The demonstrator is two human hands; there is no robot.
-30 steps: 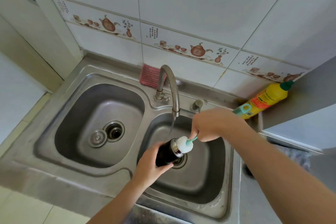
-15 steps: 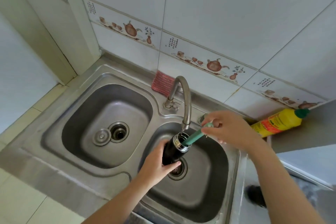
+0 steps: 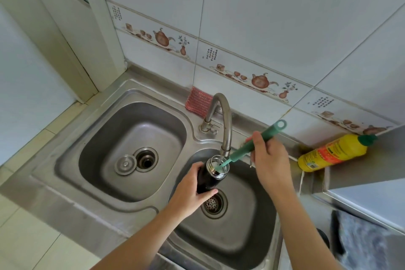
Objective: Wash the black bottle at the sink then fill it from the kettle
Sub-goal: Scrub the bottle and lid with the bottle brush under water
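Black bottle being scrubbed under the tap

Black bottle (image 3: pixel 208 178) is held over the right basin of a steel double sink (image 3: pixel 65 173), tilted so its open metal mouth sits just under the faucet (image 3: pixel 225 125) spout. The left hand (image 3: pixel 190 195) wraps around the bottle's lower body, likely to steady it and angle the opening toward the water. The right hand (image 3: pixel 266 160) grips the green handle of a bottle brush (image 3: pixel 252 143), whose lower end goes down into the mouth; the brush head is hidden inside. Whether water is running is hard to tell. The right basin's strainer (image 3: pixel 213 204) sits directly below the bottle; the left basin holds a loose drain plug (image 3: pixel 125 163) beside its open drain. A yellow detergent bottle (image 3: pixel 333 153) lies on its side at the back right. No kettle is visible, so filling seems some way off.
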